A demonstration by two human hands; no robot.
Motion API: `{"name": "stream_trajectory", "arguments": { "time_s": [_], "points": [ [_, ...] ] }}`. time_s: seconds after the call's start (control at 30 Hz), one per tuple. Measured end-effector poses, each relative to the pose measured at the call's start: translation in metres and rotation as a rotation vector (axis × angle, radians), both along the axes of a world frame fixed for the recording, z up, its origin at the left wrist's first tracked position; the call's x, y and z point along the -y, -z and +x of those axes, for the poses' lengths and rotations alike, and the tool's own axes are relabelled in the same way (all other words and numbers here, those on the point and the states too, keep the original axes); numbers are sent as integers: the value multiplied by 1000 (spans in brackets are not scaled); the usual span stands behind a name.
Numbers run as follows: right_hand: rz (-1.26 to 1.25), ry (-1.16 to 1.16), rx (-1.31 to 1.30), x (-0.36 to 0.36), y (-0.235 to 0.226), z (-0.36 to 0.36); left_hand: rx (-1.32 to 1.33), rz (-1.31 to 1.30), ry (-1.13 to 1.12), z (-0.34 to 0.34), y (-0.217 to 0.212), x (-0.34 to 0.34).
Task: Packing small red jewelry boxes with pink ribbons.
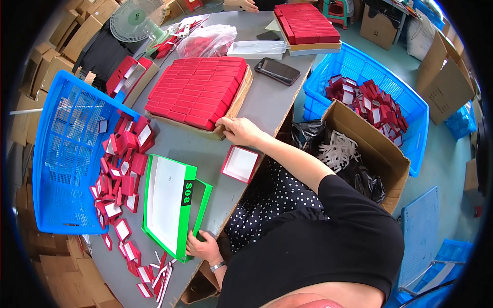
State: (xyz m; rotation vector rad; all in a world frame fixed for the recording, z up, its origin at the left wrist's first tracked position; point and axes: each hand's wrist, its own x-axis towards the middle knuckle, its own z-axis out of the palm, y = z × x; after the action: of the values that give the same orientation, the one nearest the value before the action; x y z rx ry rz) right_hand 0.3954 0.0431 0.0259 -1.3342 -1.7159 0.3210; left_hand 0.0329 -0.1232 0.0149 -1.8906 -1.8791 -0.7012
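Note:
My right hand (241,131) is closed at the near corner of a shallow cardboard tray (241,100), its fingertips on the rim. Rows of closed red boxes (197,87) fill that tray. With my left hand (204,248) I grip the near end of a green box (192,215) with a white inside, which stands tilted on another green-edged piece (204,203). Between my hands, a single open red box (240,164) with a white inside lies near the table edge.
A blue basket (67,154) lies tipped at the left, loose red box parts (120,174) spilling from it. A phone (277,71), a white tray (257,50) and another stack of red boxes (308,25) are farther back. Right of the table stand a carton (390,169) and a blue crate (418,128).

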Motion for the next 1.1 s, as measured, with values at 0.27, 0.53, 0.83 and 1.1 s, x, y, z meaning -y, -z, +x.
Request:
{"name": "stream_trajectory", "arguments": {
  "time_s": [0.27,0.53,0.83,1.1],
  "points": [
    [-9,24,40,1,-5,-5,-1,10,9,-1,-1,2],
    [-16,20,22,1,-3,-2,-12,17,12,-1,0,0],
    [-34,1,-8,5,-11,-4,-15,27,6,0,-2,2],
    [-33,10,-17,2,-11,-6,7,-11,-13,-3,0,0]
  ]
}}
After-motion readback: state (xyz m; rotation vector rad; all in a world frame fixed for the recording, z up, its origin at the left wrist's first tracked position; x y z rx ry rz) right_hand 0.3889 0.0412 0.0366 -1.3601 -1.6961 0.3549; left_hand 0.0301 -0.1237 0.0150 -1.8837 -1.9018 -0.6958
